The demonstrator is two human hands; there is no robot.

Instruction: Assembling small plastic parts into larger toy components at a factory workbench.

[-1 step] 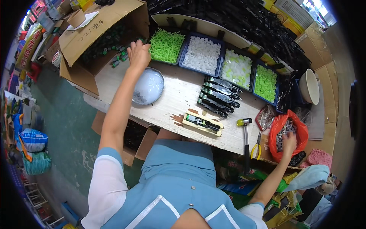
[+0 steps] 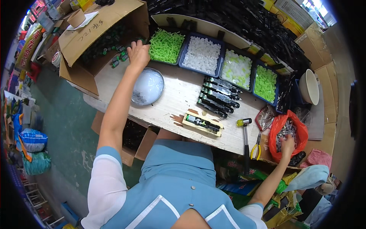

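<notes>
Four trays [image 2: 199,71]: we saw them in a row at the back of the white table [image 2: 176,94], holding green strips, white bits, white-and-green pieces and green pieces.
Left hand [image 2: 138,54]: we noted its fingers bent beside the mouth of the cardboard box [image 2: 82,36], between the small green parts [image 2: 121,57] and the leftmost tray; whether it gripped one, we could not tell.
Right hand [image 2: 288,145]: we found it in the red bag [image 2: 303,125], fingers among the grey parts [image 2: 284,131]; we could not tell if they had closed on any.
Wooden block [image 2: 190,125]: we recorded it near the table's front edge, one black piece [image 2: 207,123] lying in it.
Black row [image 2: 219,97]: we saw similar pieces side by side between block and trays.
Round dish [image 2: 164,84]: we placed it just right of the left forearm, whitish inside.
Tools: we logged a hammer [image 2: 245,133] and yellow-handled pliers [image 2: 256,149] between block and bag.
</notes>
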